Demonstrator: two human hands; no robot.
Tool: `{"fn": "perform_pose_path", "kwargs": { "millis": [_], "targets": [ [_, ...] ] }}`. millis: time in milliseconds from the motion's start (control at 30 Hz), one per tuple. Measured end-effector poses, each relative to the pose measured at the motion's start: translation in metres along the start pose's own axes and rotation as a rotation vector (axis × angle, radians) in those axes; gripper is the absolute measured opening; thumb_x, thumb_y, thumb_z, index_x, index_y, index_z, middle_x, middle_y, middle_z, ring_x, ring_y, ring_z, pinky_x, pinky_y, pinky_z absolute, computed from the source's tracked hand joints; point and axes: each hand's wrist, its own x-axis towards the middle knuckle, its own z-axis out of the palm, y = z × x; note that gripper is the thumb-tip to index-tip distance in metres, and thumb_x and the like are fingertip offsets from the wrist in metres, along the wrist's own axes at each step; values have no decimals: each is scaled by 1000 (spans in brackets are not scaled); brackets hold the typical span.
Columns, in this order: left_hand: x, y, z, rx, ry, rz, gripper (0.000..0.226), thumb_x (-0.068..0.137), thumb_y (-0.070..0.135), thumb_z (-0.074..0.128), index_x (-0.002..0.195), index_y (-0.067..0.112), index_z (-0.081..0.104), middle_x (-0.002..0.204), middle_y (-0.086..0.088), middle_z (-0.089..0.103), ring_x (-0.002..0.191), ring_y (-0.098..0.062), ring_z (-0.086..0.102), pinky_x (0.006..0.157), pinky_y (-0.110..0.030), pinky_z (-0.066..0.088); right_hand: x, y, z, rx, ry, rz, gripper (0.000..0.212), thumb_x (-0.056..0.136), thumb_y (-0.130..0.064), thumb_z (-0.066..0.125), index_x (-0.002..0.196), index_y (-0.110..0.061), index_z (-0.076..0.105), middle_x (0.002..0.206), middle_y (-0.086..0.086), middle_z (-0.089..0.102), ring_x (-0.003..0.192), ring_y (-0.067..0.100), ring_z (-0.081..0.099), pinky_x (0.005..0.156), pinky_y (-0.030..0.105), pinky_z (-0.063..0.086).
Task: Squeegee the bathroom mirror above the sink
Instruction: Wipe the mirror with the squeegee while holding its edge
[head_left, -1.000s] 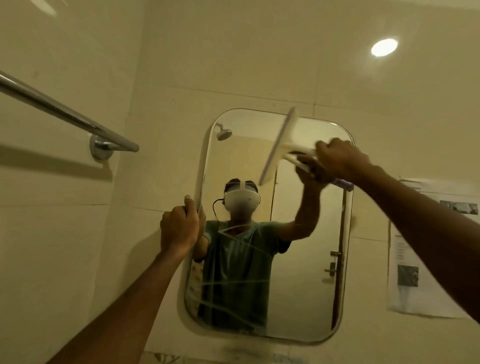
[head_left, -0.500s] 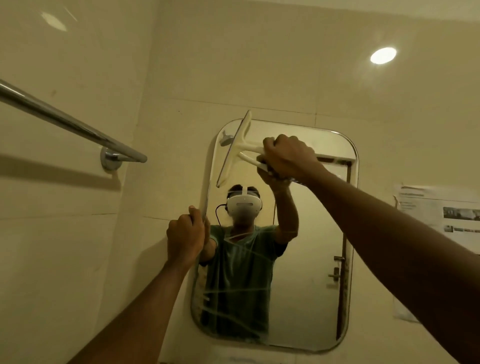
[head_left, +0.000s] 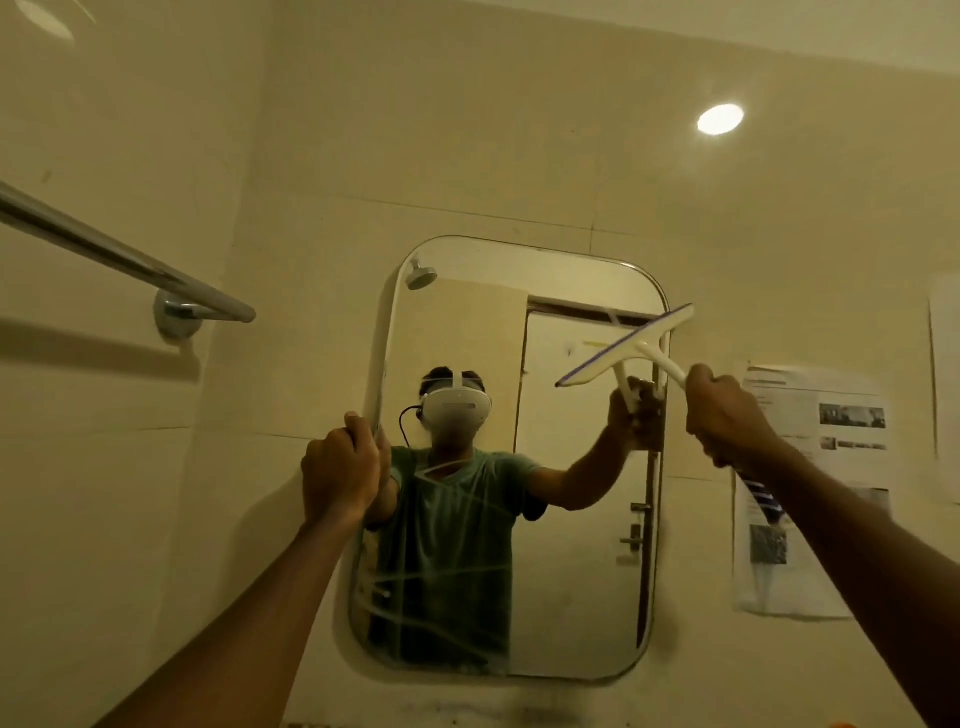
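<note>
A rounded rectangular mirror (head_left: 571, 587) hangs on the tiled wall ahead, with soapy streaks across its lower left part. My left hand (head_left: 340, 470) grips the mirror's left edge at mid height. My right hand (head_left: 724, 415) is closed on the handle of a white squeegee (head_left: 631, 347), out by the mirror's right edge. The blade is tilted, its upper end past the right rim and its lower end over the glass. Whether the blade touches the glass I cannot tell.
A chrome towel bar (head_left: 119, 260) juts from the left wall at head height. A printed paper sheet (head_left: 815, 488) is stuck to the wall right of the mirror. A ceiling light (head_left: 719, 119) glows above.
My right hand has carried the squeegee from the mirror's upper left to its right edge and lower, and the blade has turned from steep to shallow. My left hand stays on the left edge.
</note>
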Motion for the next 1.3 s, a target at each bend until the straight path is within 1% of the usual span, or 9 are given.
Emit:
{"fn": "perform_pose_path", "kwargs": {
  "millis": [133,200,300,467,633,800,967,1167,1300],
  "targets": [
    [2,3,-4,1,-32,-12,62,103,32,23,79,-6,66,71,-19,63,70,-29,60,66,-29,40,-5,-37,-12,304,-43,-15,67,92,-67,30,78,-7,55,59,4,48,45,15,37,43,23,35],
    [2,4,-4,8,-39,-16,61,103,32,24,83,-8,67,79,-24,66,76,-32,62,67,-30,41,-1,-66,-16,417,-60,-64,54,95,-59,38,82,-9,55,63,4,50,47,14,39,45,23,36],
    [3,4,-6,22,-56,-31,63,102,34,23,85,-7,67,84,-26,67,83,-37,62,68,-32,41,5,-97,-10,368,-34,-201,35,100,-39,40,90,-10,56,71,5,52,50,14,44,44,24,39],
    [3,3,-8,4,-63,-1,62,103,32,25,80,-6,67,77,-22,66,71,-27,56,66,-29,38,3,-105,5,161,20,-305,43,103,-42,29,82,-11,52,69,9,55,52,22,55,53,37,54],
    [2,-2,-7,-33,-77,35,62,102,33,24,59,6,60,58,-9,59,56,-23,56,50,-21,31,-11,-79,23,128,77,-307,46,103,-43,29,76,-14,50,59,5,50,40,14,48,38,25,46],
    [1,2,-9,-14,-76,13,63,102,34,25,78,-6,67,80,-25,68,79,-38,62,66,-30,40,-48,-50,40,113,31,-198,47,103,-43,29,78,-10,51,59,3,51,37,10,48,36,22,42],
    [5,9,-16,16,-136,-46,62,102,36,23,94,-8,66,99,-31,65,97,-40,58,78,-37,44,-33,-83,3,49,19,-206,51,102,-46,32,81,-6,55,66,8,55,48,17,51,44,28,46],
    [5,5,-12,12,-109,-20,62,102,35,24,85,-6,67,87,-27,67,82,-34,59,69,-33,40,9,-120,-8,14,57,-262,47,102,-45,32,79,-9,53,64,5,51,47,16,48,45,26,43],
    [4,6,-14,2,-138,-16,63,102,36,22,87,-6,66,89,-25,65,84,-30,55,72,-32,39,0,-106,6,50,45,-194,42,102,-43,31,87,-9,52,65,5,52,48,15,49,42,25,42]
  ]
}}
